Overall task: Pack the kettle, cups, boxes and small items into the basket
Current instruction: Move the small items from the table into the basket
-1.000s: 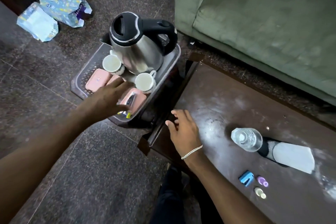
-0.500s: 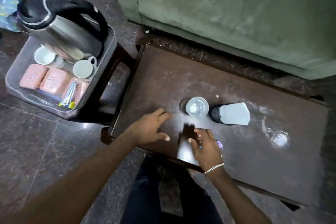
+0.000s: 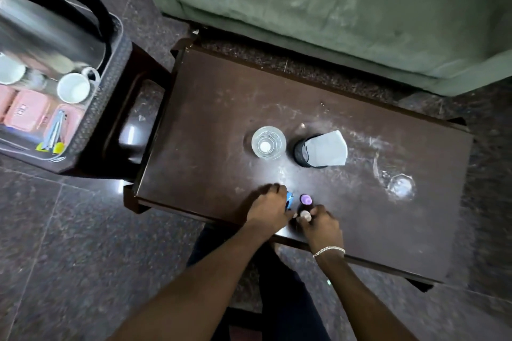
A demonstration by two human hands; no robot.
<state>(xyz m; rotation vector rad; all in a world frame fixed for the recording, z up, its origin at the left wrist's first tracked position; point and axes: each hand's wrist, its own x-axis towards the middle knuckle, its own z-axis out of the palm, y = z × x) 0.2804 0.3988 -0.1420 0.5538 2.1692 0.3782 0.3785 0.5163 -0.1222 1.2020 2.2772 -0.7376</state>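
Observation:
At the far left, the dark basket (image 3: 92, 116) holds the steel kettle (image 3: 50, 36) with its black handle, two white cups (image 3: 73, 88), pink boxes (image 3: 27, 113) and a small metal tool. On the near edge of the brown table (image 3: 216, 108), my left hand (image 3: 267, 210) curls over a small blue item (image 3: 289, 200). Just to its right, the fingers of my right hand (image 3: 321, 225) close round a tiny beige-capped bottle (image 3: 304, 214). A purple-capped bottle (image 3: 306, 199) stands free just beyond it.
A clear water bottle (image 3: 268, 142) and a black cup (image 3: 300, 153) covered by a grey mask stand mid-table. A drinking glass (image 3: 400, 184) sits to the right. The green sofa (image 3: 332, 8) runs behind the table; the basket rests on a dark stool.
My left hand left the basket and crossed to the table's near edge, onto the blue item. My right hand slid right onto the beige-capped bottle. The view swung right.

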